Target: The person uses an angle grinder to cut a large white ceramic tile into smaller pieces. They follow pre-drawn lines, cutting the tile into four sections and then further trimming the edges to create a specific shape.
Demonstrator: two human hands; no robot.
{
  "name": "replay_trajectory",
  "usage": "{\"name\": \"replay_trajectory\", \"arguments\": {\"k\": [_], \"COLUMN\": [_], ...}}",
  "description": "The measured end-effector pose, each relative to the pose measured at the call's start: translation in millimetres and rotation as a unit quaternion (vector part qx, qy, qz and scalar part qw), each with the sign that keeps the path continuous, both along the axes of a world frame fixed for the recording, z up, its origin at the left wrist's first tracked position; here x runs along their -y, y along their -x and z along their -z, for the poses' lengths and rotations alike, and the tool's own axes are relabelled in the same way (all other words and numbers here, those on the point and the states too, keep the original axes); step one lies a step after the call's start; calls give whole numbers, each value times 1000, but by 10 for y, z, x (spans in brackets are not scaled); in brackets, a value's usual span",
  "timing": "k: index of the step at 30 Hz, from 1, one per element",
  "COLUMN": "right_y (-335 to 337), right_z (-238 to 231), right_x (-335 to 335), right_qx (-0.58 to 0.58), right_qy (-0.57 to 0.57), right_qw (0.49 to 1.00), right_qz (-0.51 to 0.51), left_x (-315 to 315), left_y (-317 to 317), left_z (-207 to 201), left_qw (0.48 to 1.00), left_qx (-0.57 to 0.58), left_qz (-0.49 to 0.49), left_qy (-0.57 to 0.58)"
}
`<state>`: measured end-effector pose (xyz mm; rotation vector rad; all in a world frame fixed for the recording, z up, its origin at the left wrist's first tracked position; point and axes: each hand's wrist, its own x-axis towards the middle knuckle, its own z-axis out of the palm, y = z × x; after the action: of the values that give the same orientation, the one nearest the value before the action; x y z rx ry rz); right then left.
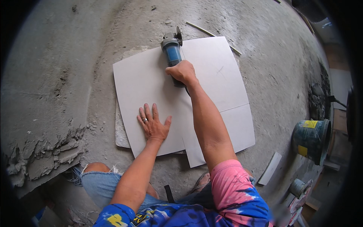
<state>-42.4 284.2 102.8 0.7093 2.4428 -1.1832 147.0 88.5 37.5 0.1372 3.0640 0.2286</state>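
My right hand (182,72) is wrapped round the body of a blue and dark grey angle grinder (173,53). The grinder's disc (179,34) stands upright at the far edge of a pale tile (147,83). A cord runs from the grinder's rear, partly hidden under my right forearm. Flat on this tile, to the left and nearer me, lies my left hand (153,123) with fingers spread and a ring on one. A second pale tile (215,72) lies on the right, with a thin line across its nearer part. Whether the disc is spinning I cannot tell.
Thin cut strips (200,28) lie beyond the tiles, and another pale offcut (269,168) lies at the right. A dark bucket (311,140) with yellow labels tips on its side there, near a small pot (298,188). Rough mortar (49,151) heaps at the left.
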Motion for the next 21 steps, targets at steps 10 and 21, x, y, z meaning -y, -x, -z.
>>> {"name": "replay_trajectory", "arguments": {"k": [10, 21], "right_y": [-15, 28], "right_z": [-9, 79], "right_x": [12, -2], "right_qx": [7, -25], "right_qy": [0, -5], "right_qw": [1000, 1000], "right_qz": [-10, -10], "left_x": [4, 14], "left_y": [-10, -15], "left_z": [10, 40], "left_qw": [1000, 1000], "left_qx": [-5, -28], "left_qz": [3, 9], "left_qy": [-5, -1]}}
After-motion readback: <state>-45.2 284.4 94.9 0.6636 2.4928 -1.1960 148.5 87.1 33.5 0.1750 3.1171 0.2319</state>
